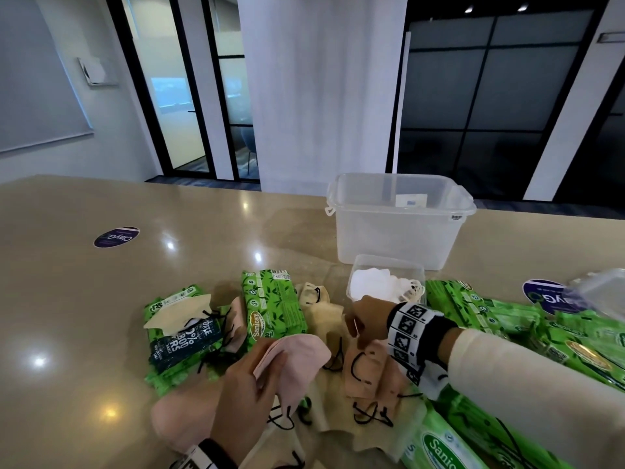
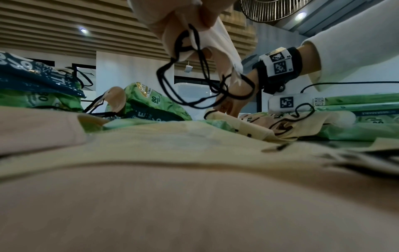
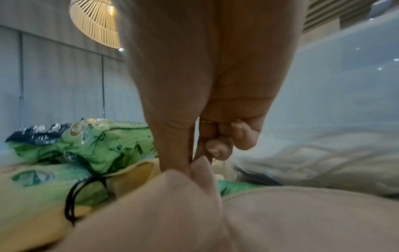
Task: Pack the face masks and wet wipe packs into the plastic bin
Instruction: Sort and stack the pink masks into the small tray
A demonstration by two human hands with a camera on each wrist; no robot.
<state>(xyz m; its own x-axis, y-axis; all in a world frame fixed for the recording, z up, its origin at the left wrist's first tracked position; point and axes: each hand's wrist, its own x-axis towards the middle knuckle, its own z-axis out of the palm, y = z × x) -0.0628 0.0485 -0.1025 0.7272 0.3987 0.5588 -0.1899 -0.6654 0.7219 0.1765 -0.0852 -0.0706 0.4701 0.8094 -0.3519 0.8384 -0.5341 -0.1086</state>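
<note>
My left hand (image 1: 267, 367) grips a bunch of pink face masks (image 1: 297, 357) just above the table; in the left wrist view their black ear loops (image 2: 194, 81) dangle under my left hand (image 2: 200, 15). My right hand (image 1: 363, 336) reaches in from the right and pinches a peach mask (image 1: 368, 367) lying on the pile; the right wrist view shows thumb and forefinger of that hand (image 3: 192, 163) nipping a fold of the mask (image 3: 172, 196). Green wet wipe packs (image 1: 274, 306) lie among loose masks. The clear plastic bin (image 1: 399, 231) stands behind, open.
A small clear tub (image 1: 416, 269) holding white masks stands in front of the bin. More green wipe packs (image 1: 507, 326) are heaped along the right, under my right forearm, and one dark-labelled pack (image 1: 182, 340) lies at the left. Round stickers (image 1: 116, 236) mark the beige table.
</note>
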